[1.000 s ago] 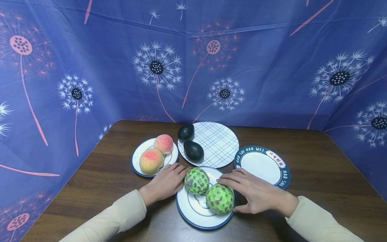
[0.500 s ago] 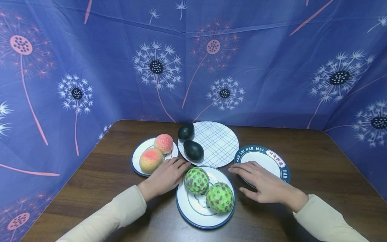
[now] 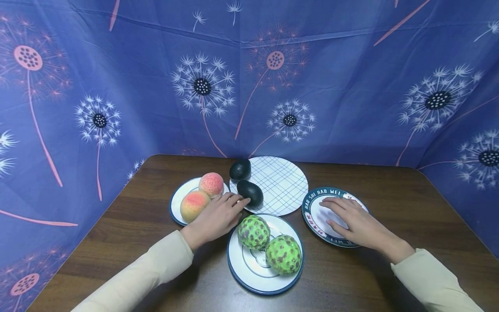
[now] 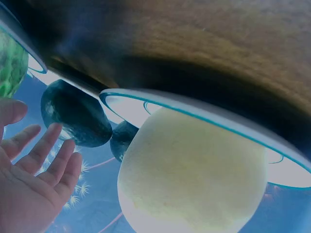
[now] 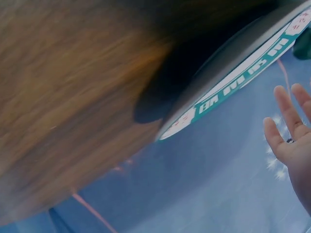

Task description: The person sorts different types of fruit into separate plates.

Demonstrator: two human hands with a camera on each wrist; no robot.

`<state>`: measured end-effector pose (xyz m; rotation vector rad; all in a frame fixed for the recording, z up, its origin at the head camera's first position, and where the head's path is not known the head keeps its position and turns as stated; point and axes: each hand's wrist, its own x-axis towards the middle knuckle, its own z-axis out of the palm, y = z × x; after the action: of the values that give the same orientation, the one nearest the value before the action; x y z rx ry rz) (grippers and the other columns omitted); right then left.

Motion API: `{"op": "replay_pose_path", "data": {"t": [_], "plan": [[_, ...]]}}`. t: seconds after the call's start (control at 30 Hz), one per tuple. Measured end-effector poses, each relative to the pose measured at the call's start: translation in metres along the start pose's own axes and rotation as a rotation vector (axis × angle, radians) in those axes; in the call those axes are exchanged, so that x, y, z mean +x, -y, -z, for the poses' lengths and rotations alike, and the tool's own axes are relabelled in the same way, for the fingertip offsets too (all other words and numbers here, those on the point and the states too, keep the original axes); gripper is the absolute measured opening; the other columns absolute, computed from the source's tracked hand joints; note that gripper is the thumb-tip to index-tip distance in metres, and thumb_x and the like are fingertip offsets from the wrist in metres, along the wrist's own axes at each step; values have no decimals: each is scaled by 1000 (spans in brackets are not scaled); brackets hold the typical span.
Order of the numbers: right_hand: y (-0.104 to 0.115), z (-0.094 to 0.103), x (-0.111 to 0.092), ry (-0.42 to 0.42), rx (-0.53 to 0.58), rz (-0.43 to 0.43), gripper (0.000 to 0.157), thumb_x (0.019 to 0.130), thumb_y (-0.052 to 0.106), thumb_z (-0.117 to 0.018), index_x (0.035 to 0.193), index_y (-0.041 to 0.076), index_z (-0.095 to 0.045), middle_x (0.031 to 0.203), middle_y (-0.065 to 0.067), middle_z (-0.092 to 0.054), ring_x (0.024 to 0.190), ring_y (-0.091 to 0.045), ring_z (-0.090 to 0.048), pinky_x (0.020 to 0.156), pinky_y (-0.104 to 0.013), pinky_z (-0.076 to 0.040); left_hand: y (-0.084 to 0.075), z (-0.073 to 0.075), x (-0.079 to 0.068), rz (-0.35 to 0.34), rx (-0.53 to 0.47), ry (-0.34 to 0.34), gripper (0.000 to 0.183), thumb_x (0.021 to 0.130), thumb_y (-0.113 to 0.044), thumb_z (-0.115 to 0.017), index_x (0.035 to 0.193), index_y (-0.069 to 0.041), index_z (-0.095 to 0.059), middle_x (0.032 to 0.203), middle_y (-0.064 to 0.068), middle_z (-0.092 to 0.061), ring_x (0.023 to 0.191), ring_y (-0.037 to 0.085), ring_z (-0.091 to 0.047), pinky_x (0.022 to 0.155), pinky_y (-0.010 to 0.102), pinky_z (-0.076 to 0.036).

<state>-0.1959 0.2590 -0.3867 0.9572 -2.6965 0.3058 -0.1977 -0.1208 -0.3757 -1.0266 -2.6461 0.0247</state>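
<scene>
Holding nothing in head view with loose left hand (image 3: 216, 217), near dark fruit (image 3: 249, 192) toward far edge of worktop (image 3: 401, 208), or right hand (image 3: 359, 223), over green-rimmed plate (image 3: 316, 210). Fingers spread in left wrist view; likewise in right.

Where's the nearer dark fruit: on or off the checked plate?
On: the head view shows the dark fruit within the rim of the checked plate, white surface showing beside it.

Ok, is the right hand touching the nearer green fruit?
Apart: the head view shows a strip of tabletop between the right hand and the nearer green fruit.
</scene>
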Motion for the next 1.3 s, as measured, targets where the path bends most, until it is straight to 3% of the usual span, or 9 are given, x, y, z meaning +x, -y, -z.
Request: {"op": "replay_pose_path", "data": {"t": [0.33,0.57,0.8,1.3], "plan": [[-29,5,-13,-32,-31,-85,46,80,15,-67,122,7,-52,122,-14,-54,112,-31,-47,89,-55,-36,3,-1,16,9,7,-52,57,82,-26,-67,133,-17,-45,130,5,-51,118,21,-49,97,37,-44],[-49,7,-25,39,-40,-219,48,83,18,-63,126,3,-48,127,-20,-46,115,-37,-42,90,-61,-32,7,-1,27,29,15,-50,61,80,-27,-69,134,-17,-43,133,6,-49,120,23,-47,97,40,-44],[-58,8,-31,127,-56,-334,51,88,22,-57,131,0,-42,131,-25,-40,116,-45,-38,90,-68,-28,11,-2,35,8,-3,-58,60,81,-30,-68,133,-15,-44,131,7,-51,118,24,-47,95,40,-46],[-64,2,-38,188,-104,-365,50,87,14,-55,134,1,-40,130,-27,-42,115,-48,-39,90,-69,-29,18,-6,48,-24,6,21,66,81,-42,-65,137,-16,-41,135,9,-48,123,27,-43,96,43,-44]]}}
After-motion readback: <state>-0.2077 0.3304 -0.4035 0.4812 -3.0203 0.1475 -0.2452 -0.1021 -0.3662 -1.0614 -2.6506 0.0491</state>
